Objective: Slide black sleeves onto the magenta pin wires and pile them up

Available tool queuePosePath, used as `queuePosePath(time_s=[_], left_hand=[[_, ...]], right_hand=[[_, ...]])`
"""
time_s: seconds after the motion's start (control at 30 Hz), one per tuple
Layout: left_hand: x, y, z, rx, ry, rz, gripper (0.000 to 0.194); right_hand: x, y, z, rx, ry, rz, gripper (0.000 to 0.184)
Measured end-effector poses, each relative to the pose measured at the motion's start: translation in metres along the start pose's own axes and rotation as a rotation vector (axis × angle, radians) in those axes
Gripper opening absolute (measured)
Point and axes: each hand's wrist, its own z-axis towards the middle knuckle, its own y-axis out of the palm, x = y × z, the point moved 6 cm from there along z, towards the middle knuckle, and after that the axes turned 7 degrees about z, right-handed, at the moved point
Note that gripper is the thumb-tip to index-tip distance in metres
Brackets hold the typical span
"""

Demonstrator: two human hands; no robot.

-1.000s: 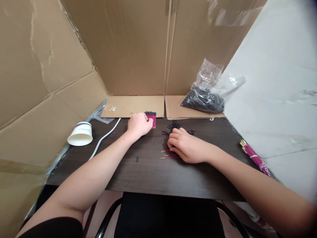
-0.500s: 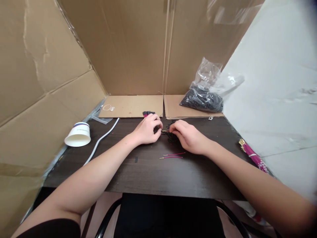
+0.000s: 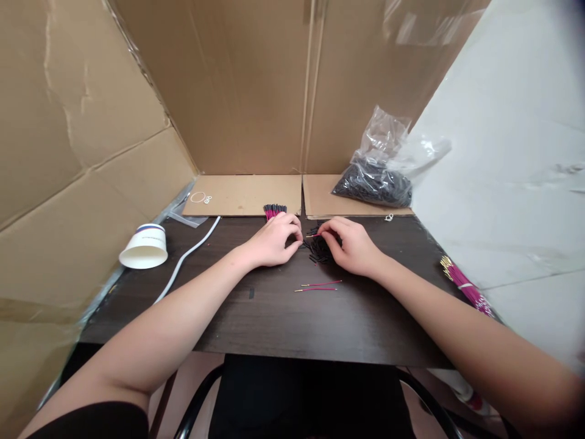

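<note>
Between the thumb and finger of my right hand (image 3: pixel 350 247) is a thin pink wire (image 3: pixel 314 235), its gold metal tip pointing left. My left hand (image 3: pixel 277 239) is just left of that tip, fingers curled in and thumb close to them; what they pinch, if anything, is too small to make out. Short black sleeves (image 3: pixel 319 250) lie in a loose pile between and under the hands. Beyond my left hand rests a bundle of pink wires with black ends (image 3: pixel 275 211), partly hidden by it. Nearer to me, two pink wires (image 3: pixel 319 289) with gold tips lie on the dark table (image 3: pixel 274 323).
A clear plastic bag of black sleeves (image 3: pixel 372 182) stands at the back right. Along the right edge lies a tied bundle of pink wires (image 3: pixel 466 285). At left are a tipped paper cup (image 3: pixel 144 247) and a grey cable (image 3: pixel 187 256). Cardboard walls (image 3: pixel 242 91) enclose the back and left.
My right hand has shifted slightly up and right, drawing the pink wire's gold tip away from my left hand. The left hand stays nearly in place.
</note>
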Motion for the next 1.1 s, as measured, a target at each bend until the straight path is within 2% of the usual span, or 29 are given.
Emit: queuePosePath(time_s=[0.2, 0.33, 0.4, 0.5, 0.57, 0.63, 0.77, 1.1], left_hand=[[0.004, 0.002, 0.0, 0.002, 0.007, 0.031, 0.013], [0.001, -0.002, 0.0, 0.084, -0.043, -0.01, 0.011], [-0.003, -0.002, 0.0, 0.132, -0.14, -0.115, 0.009], [-0.007, 0.004, 0.0, 0.157, -0.31, -0.408, 0.014], [-0.005, 0.008, 0.001, 0.161, -0.355, -0.594, 0.017], [-0.003, 0.009, 0.003, 0.174, -0.368, -0.686, 0.016], [-0.001, 0.007, 0.004, 0.189, -0.381, -0.709, 0.013], [-0.001, 0.008, 0.003, 0.164, -0.395, -0.735, 0.011]], right_hand=[[0.003, 0.003, -0.002, -0.016, 0.021, -0.007, 0.007], [0.003, 0.002, -0.001, -0.015, 0.025, -0.003, 0.007], [0.001, 0.0, 0.0, 0.014, 0.025, 0.004, 0.007], [-0.003, -0.006, 0.0, 0.078, 0.036, 0.01, 0.01], [-0.006, -0.009, 0.001, 0.111, 0.04, 0.008, 0.011], [-0.008, -0.011, 0.001, 0.131, 0.042, 0.004, 0.012], [-0.01, -0.014, 0.001, 0.155, 0.033, -0.001, 0.011], [-0.008, -0.011, 0.001, 0.111, 0.02, 0.026, 0.009]])
